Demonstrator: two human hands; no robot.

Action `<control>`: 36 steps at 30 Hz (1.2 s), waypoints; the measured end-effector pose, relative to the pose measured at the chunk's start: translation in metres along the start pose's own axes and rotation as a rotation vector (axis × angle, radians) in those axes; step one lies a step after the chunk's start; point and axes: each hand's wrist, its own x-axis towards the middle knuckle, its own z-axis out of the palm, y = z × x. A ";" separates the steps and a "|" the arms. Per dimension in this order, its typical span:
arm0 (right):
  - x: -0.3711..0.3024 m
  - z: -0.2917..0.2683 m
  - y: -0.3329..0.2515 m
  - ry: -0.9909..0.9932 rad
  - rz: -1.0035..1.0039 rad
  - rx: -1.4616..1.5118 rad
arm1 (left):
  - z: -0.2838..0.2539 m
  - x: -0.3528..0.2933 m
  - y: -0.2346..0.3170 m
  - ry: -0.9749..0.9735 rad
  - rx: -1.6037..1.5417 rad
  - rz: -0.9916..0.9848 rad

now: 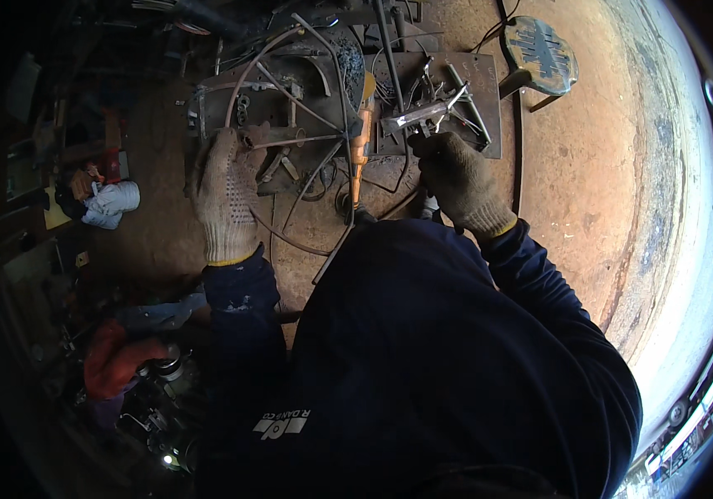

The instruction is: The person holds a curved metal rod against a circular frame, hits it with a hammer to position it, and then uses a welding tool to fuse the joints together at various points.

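A large rusty metal hoop [244, 73] with thin straight spokes lies over the workbench. My left hand [227, 195], in a pale knitted glove with dotted grips, closes on the hoop's left rim; the fingertips are partly hidden. Beside its thumb is a short rusty tube [286, 138]. My right hand [463, 179], in a darker, dirtier glove, is closed beside the bench's front edge. What its fingers hold is hidden behind the knuckles. Just beyond it lie a bright metal bar [414, 117] and several thin rods. An orange power tool [362, 133] stands between the hands.
The dark metal workbench [489, 91] carries loose rings and scrap pieces. A worn plastic stool [543, 56] stands at the far right on a brown floor [572, 166]. To the left are a person in pale clothing [113, 202] and another in red [115, 358].
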 end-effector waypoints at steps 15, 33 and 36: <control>0.009 0.003 -0.001 -0.024 0.268 0.197 | 0.000 0.022 -0.009 -0.126 0.136 0.105; -0.007 0.063 0.031 -0.009 0.102 -0.273 | -0.011 0.009 -0.020 -0.190 0.738 0.565; -0.012 0.062 0.028 0.035 0.119 -0.159 | 0.007 -0.001 -0.015 -0.104 0.363 0.304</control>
